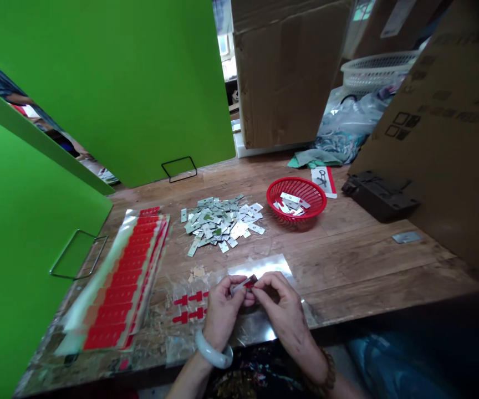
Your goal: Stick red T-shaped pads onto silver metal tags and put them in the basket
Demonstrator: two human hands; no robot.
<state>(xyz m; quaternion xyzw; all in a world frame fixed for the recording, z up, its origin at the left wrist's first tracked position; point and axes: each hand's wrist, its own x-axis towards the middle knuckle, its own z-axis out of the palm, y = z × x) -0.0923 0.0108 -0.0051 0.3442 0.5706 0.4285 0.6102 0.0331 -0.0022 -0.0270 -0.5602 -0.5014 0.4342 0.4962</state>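
Near the table's front edge, my left hand (pixel 226 302) grips a small metal plate (pixel 239 285) between thumb and fingers. My right hand (pixel 280 302) pinches a small red piece (pixel 249 285) at the plate's right end; the fingertips partly hide it. Just left of my hands lies a clear sheet bearing several red T-shaped stickers (pixel 188 300). A shiny metal sheet (pixel 279 266) lies beneath both hands. Beyond them spreads a loose pile of small metal plates (pixel 218 221). More plates rest in a red plastic basket (pixel 296 185) at the back right.
Strips of red stickers (pixel 118 282) are stacked on the left. Green panels (pixel 106 83) bound the left and back. Cardboard boxes (pixel 289 77) stand behind and to the right, beside a dark metal block (pixel 381 195). A single flat plate (pixel 406 237) lies at right.
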